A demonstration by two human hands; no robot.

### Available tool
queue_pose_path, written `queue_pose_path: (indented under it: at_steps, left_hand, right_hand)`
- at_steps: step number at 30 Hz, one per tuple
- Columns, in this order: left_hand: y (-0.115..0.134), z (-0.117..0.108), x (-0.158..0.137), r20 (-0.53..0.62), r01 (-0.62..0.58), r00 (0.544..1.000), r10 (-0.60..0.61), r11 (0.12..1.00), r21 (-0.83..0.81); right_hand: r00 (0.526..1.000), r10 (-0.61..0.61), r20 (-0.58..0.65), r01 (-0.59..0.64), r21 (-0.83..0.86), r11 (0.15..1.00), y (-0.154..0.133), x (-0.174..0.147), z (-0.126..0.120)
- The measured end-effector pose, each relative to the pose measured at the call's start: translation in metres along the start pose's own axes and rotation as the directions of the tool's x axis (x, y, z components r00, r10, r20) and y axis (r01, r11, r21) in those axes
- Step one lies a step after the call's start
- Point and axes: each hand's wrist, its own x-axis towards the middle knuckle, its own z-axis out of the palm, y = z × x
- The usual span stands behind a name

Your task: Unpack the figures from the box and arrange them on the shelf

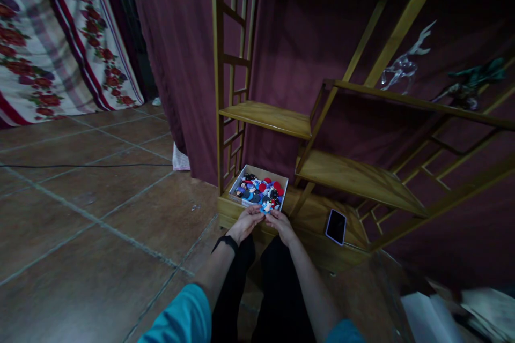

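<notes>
Between the fingertips of my left hand and my right hand is a small figurine, blue at its base with a pale upper part. Both hands pinch it from either side, just in front of a shallow cardboard box. Many small colourful figures in red, blue, black and white fill the box, which rests on the lowest shelf at the left. My hands hide part of the box's near edge. The figurine's finer details are too small to make out.
A wooden display shelf rises in front of me, with a phone on its lowest board. Higher at right stand a clear deer ornament and a dark green ornament. A cable crosses the tiled floor. Papers lie at lower right.
</notes>
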Motion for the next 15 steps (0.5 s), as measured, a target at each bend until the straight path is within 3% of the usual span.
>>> queue_pose_path:
  at_steps: [15]
  left_hand:
    - [-0.0088,-0.0065,0.0079,0.042,0.021,0.999,-0.024,0.998,0.067]
  right_hand:
    - [0.999,-0.036,0.03,0.036,-0.017,0.999,0.0042,0.0011,-0.007]
